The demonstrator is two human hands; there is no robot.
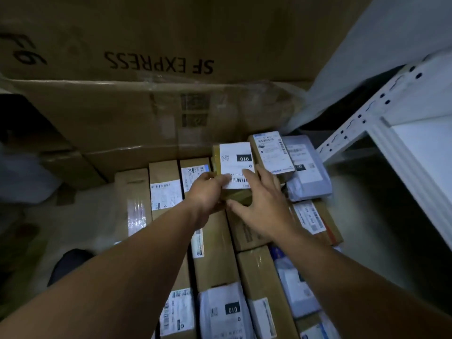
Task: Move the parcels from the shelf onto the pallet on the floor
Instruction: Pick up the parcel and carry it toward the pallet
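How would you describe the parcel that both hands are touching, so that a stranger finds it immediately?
Find the big brown carton printed SF EXPRESS at the back. Just in front of it, the left hand grips and the right hand rests on a small brown parcel. Among its neighbours, only its white label carries a black block reading 010.

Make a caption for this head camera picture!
Left hand grips, right hand touches a labelled parcel over rows of boxes beside a white shelf.
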